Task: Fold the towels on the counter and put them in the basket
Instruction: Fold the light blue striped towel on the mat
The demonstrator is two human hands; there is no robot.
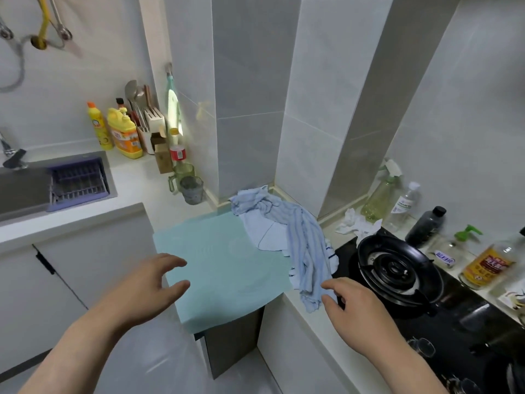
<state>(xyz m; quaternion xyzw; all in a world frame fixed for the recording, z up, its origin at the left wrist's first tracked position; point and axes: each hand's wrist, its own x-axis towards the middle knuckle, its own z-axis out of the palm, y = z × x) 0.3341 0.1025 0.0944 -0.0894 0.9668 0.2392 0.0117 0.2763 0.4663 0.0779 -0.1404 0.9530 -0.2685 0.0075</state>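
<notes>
A heap of light blue towels (287, 223) lies crumpled on the right side of a pale green mat (216, 260) that covers the counter corner. One striped towel (308, 260) trails down toward the counter's front edge. My right hand (349, 305) hovers at that towel's lower end, fingers loosely curled and touching or nearly touching the cloth; I cannot tell if it grips. My left hand (150, 282) hovers open over the mat's left front edge, holding nothing. No basket is visible.
A black gas stove (397, 271) sits right of the towels, with bottles (488, 263) and crumpled paper (358, 223) behind it. At left are a sink (25, 191) with a purple rack (78, 183), detergent bottles (125, 135), a utensil holder and two cups (191, 189).
</notes>
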